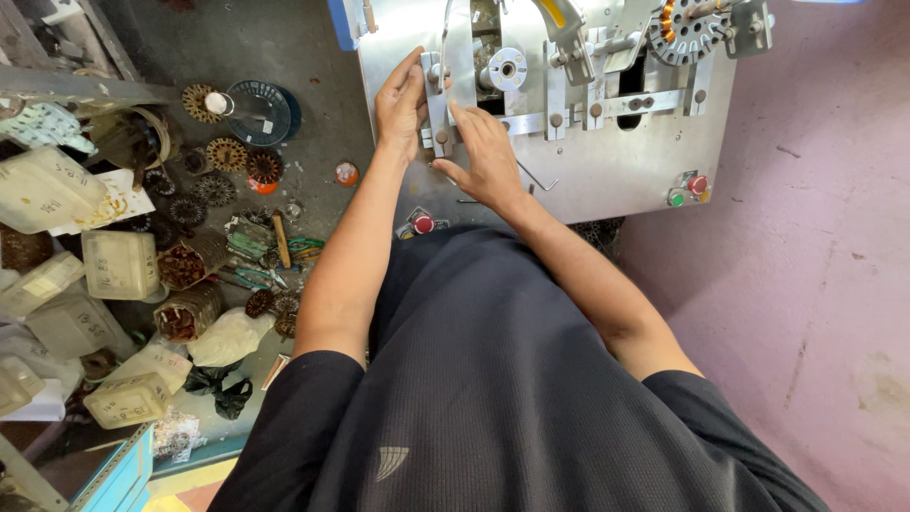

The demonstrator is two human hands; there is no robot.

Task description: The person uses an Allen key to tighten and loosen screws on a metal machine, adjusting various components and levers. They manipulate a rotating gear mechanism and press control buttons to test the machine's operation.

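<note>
Pale labelled plastic tubs (119,265) (some stacked) at left

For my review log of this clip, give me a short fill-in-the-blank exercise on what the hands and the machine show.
1. Both hands rest on the upright metal bracket of the ___ sheet-metal machine.
2. The left hand lies flat, with no closed ___ on any part.
3. Right of the right hand, a red round push button sits beside a ___ one.
4. The toothed stator ring wound with copper wire sits at the machine's top ___ corner.

Missing words: grey; grip; green; right
</note>
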